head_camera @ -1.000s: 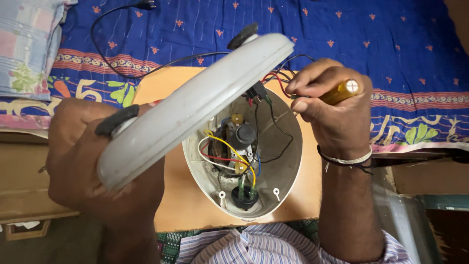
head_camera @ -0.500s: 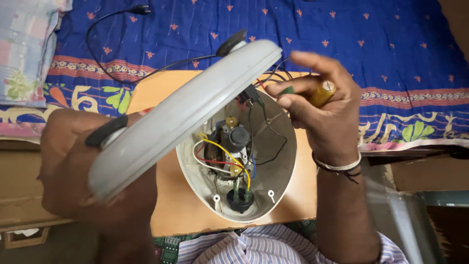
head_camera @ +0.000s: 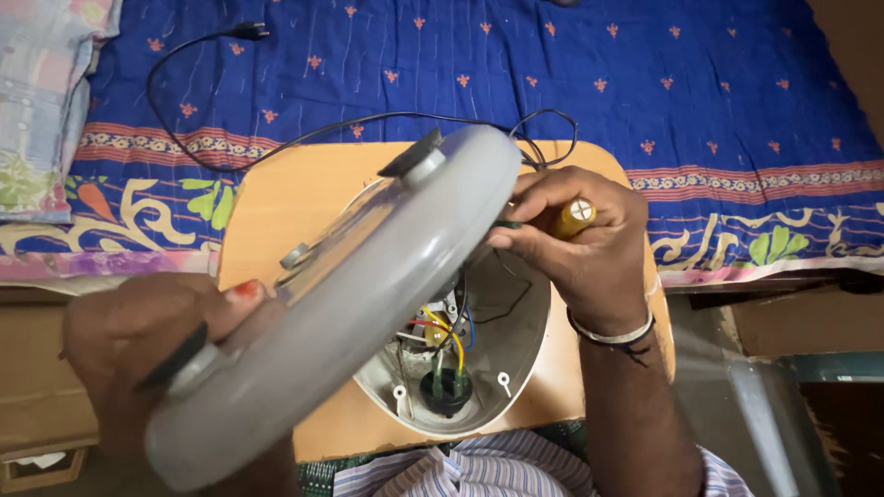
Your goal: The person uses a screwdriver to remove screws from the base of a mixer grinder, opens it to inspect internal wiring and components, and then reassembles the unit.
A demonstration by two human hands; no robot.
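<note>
Now | right hand (head_camera: pixel 580 248) fingers pinch screwdriver (head_camera: pixel 560 221) (yellow handle) | left hand (head_camera: pixel 138 350) grips cover (head_camera: pixel 350 294)

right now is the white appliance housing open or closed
Open. The grey cover is lifted and tilted in the left hand, exposing coloured wires inside the white housing.

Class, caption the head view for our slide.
Left hand lifts grey cover; right hand works screwdriver inside wired shell.

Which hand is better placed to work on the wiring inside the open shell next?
Right. The right hand holds the yellow-handled screwdriver right over the open shell and its wires. The left hand is busy holding the grey cover.
</note>
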